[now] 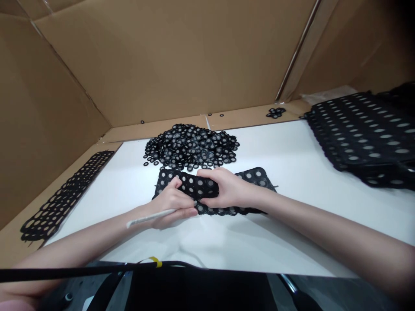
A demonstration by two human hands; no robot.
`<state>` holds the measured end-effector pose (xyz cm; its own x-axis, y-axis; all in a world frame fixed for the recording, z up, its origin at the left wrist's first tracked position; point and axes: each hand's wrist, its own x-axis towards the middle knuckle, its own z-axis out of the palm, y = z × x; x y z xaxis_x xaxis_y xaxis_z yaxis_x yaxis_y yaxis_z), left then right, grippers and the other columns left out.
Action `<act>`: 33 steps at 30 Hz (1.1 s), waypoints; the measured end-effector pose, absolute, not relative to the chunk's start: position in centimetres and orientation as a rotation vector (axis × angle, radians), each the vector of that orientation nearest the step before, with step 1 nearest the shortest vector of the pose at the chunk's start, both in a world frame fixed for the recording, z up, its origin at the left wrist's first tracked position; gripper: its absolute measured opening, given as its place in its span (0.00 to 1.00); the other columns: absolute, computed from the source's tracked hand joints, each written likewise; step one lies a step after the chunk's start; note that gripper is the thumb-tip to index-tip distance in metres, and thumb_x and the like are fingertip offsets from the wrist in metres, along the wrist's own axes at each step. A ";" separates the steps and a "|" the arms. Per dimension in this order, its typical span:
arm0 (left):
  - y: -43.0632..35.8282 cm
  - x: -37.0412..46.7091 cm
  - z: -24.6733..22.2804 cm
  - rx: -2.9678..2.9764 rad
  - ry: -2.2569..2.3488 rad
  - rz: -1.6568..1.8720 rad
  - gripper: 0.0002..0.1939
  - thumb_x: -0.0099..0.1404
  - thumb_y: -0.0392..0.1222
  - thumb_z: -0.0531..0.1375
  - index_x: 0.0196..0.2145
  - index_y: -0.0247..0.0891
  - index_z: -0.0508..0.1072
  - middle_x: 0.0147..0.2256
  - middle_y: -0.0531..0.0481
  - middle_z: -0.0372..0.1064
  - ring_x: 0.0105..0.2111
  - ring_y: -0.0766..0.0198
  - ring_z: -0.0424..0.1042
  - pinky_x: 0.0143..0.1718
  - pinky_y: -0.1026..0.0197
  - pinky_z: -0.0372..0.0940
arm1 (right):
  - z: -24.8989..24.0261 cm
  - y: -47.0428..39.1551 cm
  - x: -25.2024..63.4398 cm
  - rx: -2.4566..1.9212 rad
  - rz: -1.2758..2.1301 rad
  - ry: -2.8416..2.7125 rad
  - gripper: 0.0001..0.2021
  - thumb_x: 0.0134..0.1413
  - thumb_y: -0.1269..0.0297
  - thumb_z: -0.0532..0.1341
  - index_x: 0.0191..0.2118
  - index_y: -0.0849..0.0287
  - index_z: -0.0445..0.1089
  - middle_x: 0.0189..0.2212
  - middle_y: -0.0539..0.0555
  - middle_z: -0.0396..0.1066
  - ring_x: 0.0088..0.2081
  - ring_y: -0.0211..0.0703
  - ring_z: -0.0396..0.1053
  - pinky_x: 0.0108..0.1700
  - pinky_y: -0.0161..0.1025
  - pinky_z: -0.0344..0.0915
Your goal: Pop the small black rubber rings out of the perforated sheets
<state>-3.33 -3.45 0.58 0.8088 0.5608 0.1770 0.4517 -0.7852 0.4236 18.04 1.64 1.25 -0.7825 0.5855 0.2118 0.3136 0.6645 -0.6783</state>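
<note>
A black sheet with rows of round pale spots (254,176) lies on the white board under both hands. My left hand (175,204) is closed around a thin white stick (151,217), whose tip points at the sheet; the hand rests on the sheet's left part. With thumb and fingers, my right hand (223,188) grips a dark, spotted, raised part at the middle of the sheet. Just behind the sheet is a heap of small black rings with pale centres (191,144).
A stack of black spotted sheets (363,129) stands at the right. An empty-holed black sheet (68,194) lies along the left edge. Several loose rings (275,113) sit at the back, before cardboard walls (178,60). A black strap (81,273) crosses the near left.
</note>
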 end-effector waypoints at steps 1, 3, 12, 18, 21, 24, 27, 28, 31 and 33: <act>-3.5 -3.3 0.6 2.637 0.768 0.419 0.23 0.74 0.44 0.44 0.22 0.34 0.59 0.19 0.58 0.60 0.21 0.72 0.53 0.41 0.57 0.46 | 1.3 1.6 18.0 -0.715 0.886 -2.478 0.11 0.39 0.69 0.63 0.30 0.57 0.59 0.23 0.44 0.63 0.26 0.36 0.61 0.28 0.32 0.54; -3.5 -3.4 0.6 2.653 0.771 0.433 0.23 0.74 0.44 0.44 0.22 0.34 0.60 0.19 0.57 0.60 0.22 0.72 0.53 0.41 0.56 0.46 | 1.4 1.6 18.1 -0.744 0.871 -2.506 0.14 0.39 0.66 0.65 0.32 0.57 0.60 0.23 0.45 0.63 0.26 0.37 0.61 0.28 0.33 0.54; -4.1 -3.6 0.5 2.782 0.824 0.556 0.24 0.74 0.46 0.42 0.25 0.35 0.67 0.21 0.54 0.62 0.23 0.69 0.56 0.39 0.56 0.49 | 1.9 1.1 18.1 -0.849 0.808 -2.611 0.21 0.37 0.58 0.69 0.35 0.56 0.60 0.22 0.44 0.60 0.25 0.37 0.58 0.26 0.33 0.50; -4.7 -3.6 0.9 2.771 0.672 0.618 0.22 0.73 0.44 0.44 0.24 0.36 0.65 0.19 0.55 0.59 0.21 0.70 0.54 0.38 0.56 0.49 | 2.0 0.9 18.1 -0.829 0.922 -2.586 0.21 0.37 0.61 0.69 0.38 0.56 0.60 0.25 0.45 0.64 0.28 0.39 0.62 0.28 0.34 0.55; -5.0 -3.4 1.0 2.758 0.658 0.584 0.22 0.73 0.44 0.44 0.24 0.36 0.65 0.19 0.55 0.59 0.21 0.69 0.54 0.38 0.55 0.50 | 1.9 0.8 18.1 -0.798 0.990 -2.541 0.22 0.36 0.63 0.70 0.37 0.56 0.59 0.28 0.46 0.66 0.30 0.40 0.64 0.30 0.34 0.57; -5.1 -3.2 1.0 2.748 0.680 0.556 0.24 0.73 0.46 0.43 0.23 0.36 0.65 0.19 0.54 0.60 0.21 0.69 0.55 0.39 0.55 0.50 | 2.1 0.6 18.1 -0.774 1.083 -2.519 0.20 0.37 0.67 0.68 0.36 0.56 0.58 0.27 0.45 0.65 0.29 0.38 0.63 0.29 0.34 0.57; -5.1 -3.2 0.9 2.742 0.684 0.556 0.25 0.73 0.48 0.42 0.23 0.36 0.65 0.19 0.54 0.60 0.21 0.69 0.55 0.39 0.55 0.50 | 2.4 0.3 18.1 -0.781 1.092 -2.521 0.19 0.37 0.68 0.67 0.34 0.56 0.57 0.25 0.45 0.64 0.27 0.38 0.63 0.28 0.33 0.56; -5.1 -3.2 0.9 2.740 0.682 0.553 0.25 0.73 0.48 0.42 0.23 0.36 0.65 0.19 0.54 0.60 0.21 0.69 0.55 0.39 0.55 0.50 | 2.5 0.3 18.1 -0.785 1.080 -2.525 0.19 0.37 0.68 0.67 0.33 0.56 0.57 0.25 0.45 0.64 0.27 0.38 0.63 0.28 0.33 0.56; -5.0 -3.1 0.9 2.708 0.660 0.541 0.23 0.73 0.47 0.43 0.23 0.36 0.63 0.19 0.54 0.60 0.21 0.69 0.54 0.39 0.55 0.50 | 2.4 0.3 18.1 -0.780 1.062 -2.533 0.18 0.37 0.67 0.67 0.34 0.55 0.57 0.24 0.45 0.65 0.27 0.38 0.63 0.27 0.33 0.56; -4.9 -3.0 1.1 2.653 0.640 0.548 0.22 0.73 0.45 0.44 0.23 0.36 0.61 0.19 0.55 0.59 0.21 0.69 0.52 0.39 0.56 0.50 | 2.3 0.3 18.1 -0.760 1.064 -2.535 0.18 0.38 0.68 0.66 0.35 0.55 0.58 0.25 0.45 0.66 0.27 0.38 0.64 0.27 0.33 0.56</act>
